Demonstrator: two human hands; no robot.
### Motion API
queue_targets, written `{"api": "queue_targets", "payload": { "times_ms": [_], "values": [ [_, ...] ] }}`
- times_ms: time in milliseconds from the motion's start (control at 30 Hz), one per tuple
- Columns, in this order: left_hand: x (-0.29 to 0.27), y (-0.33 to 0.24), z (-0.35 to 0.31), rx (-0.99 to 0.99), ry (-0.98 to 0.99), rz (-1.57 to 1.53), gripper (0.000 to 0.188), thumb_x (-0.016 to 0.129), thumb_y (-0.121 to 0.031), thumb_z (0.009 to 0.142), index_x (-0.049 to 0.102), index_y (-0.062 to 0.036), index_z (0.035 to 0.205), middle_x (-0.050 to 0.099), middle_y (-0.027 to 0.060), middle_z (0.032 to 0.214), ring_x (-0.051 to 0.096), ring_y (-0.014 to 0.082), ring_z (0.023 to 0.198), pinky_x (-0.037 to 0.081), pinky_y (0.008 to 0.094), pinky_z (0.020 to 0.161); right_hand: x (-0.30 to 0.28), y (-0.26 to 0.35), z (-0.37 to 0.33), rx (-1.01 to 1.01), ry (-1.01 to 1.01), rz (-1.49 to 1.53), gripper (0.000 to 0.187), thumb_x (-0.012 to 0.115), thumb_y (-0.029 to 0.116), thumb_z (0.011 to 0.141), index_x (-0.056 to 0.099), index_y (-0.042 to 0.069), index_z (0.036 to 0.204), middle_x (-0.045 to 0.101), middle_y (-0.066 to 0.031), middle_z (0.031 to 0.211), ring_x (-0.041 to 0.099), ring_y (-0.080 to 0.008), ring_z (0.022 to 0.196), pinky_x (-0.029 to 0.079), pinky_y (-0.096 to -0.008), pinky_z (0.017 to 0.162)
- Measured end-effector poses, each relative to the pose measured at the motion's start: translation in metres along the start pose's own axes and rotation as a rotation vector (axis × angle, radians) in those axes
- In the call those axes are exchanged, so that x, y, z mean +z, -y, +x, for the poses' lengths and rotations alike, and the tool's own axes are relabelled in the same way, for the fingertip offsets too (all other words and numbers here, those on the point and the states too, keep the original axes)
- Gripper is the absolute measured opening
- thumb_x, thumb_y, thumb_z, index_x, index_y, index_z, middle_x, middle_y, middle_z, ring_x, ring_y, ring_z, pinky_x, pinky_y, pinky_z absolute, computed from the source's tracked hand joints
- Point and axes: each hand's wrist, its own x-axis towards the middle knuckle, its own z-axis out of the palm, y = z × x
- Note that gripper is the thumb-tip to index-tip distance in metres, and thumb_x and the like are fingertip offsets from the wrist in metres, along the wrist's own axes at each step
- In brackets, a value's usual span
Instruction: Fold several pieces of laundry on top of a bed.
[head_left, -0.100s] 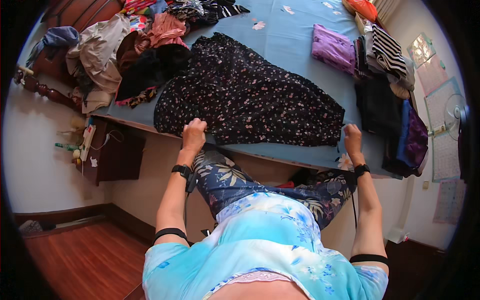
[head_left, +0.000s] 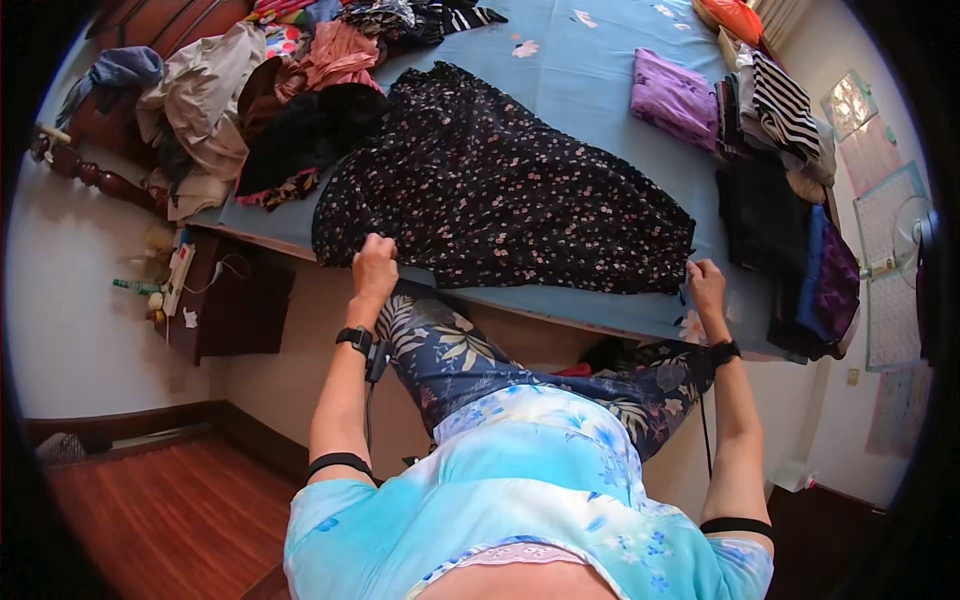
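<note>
Nearest, below the landmark, a black floral-print cloth garment (head_left: 500,190), is the person's turquoise-and-white short-sleeved top (head_left: 540,490); between the two show dark-blue leaf-patterned trousers (head_left: 465,350). The left hand (head_left: 374,268) is at the garment's near edge, toward its left end, fingers curled closed on the fabric. The right hand (head_left: 706,285) is at the garment's near right corner, its fingertips pinched together on that corner. The garment thus lies spread between the hands and mostly beyond them, its broad body reaching farther from the left hand than from the right, on a bed (head_left: 590,70) with a light-blue sheet.

To the right of the garment, apart from it, is a folded black cloth stack (head_left: 760,215) with a shiny dark-purple cloth (head_left: 838,265) beside it. Touching the garment's left side is a crumpled black cloth (head_left: 305,145); left of that hangs a rumpled beige cloth (head_left: 205,90). Beyond the garment to the right lie a folded lilac cloth (head_left: 675,97) and a black-and-white striped cloth (head_left: 783,105); beyond it to the left, a crumpled dusty-pink cloth (head_left: 342,55).
</note>
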Motion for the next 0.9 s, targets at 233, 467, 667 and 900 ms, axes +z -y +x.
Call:
{"api": "queue_targets", "payload": {
  "times_ms": [233,467,667,900],
  "values": [
    [0.025,0.085,-0.018,-0.722,-0.286,-0.5,0.019,0.07,-0.006,0.068,0.058,-0.0008,0.082,0.058,0.0115,0.087,0.057,0.0288,0.081,0.047,0.0379,0.072,0.019,0.028,-0.016,0.373,0.242,0.323,0.042,0.079,0.038,0.072,0.059,0.001,0.076,0.055,-0.0023,0.066,0.05,-0.012,0.052,0.039,-0.0255,0.047],
    [-0.011,0.042,-0.007,-1.213,-0.31,-1.31,0.019,0.077,-0.019,0.075,0.062,-0.0081,0.077,0.058,0.002,0.069,0.055,0.0149,0.055,0.044,0.0268,0.049,0.021,0.029,-0.006,0.518,0.243,0.522,0.034,0.079,0.017,0.066,0.06,-0.004,0.084,0.06,-0.0078,0.082,0.054,-0.0196,0.075,0.041,-0.0315,0.073],
    [0.015,0.082,-0.006,-1.215,-0.168,-1.158,0.015,0.077,-0.014,0.075,0.063,-0.0088,0.075,0.06,0.0021,0.065,0.055,0.0151,0.048,0.043,0.0259,0.044,0.012,0.019,0.003,0.503,0.191,0.629,0.027,0.075,0.01,0.068,0.059,-0.004,0.086,0.062,-0.0081,0.089,0.056,-0.0206,0.08,0.042,-0.0319,0.075],
    [-0.009,0.098,-0.016,-1.127,-0.09,-1.275,0.015,0.071,-0.009,0.08,0.057,-0.0085,0.075,0.064,0.0052,0.071,0.062,0.0172,0.058,0.046,0.0265,0.05,-0.022,0.062,0.003,0.616,0.141,0.546,0.053,0.077,0.009,0.067,0.057,-0.011,0.111,0.064,-0.0135,0.099,0.059,-0.0239,0.089,0.044,-0.0344,0.083]
  ]
}}
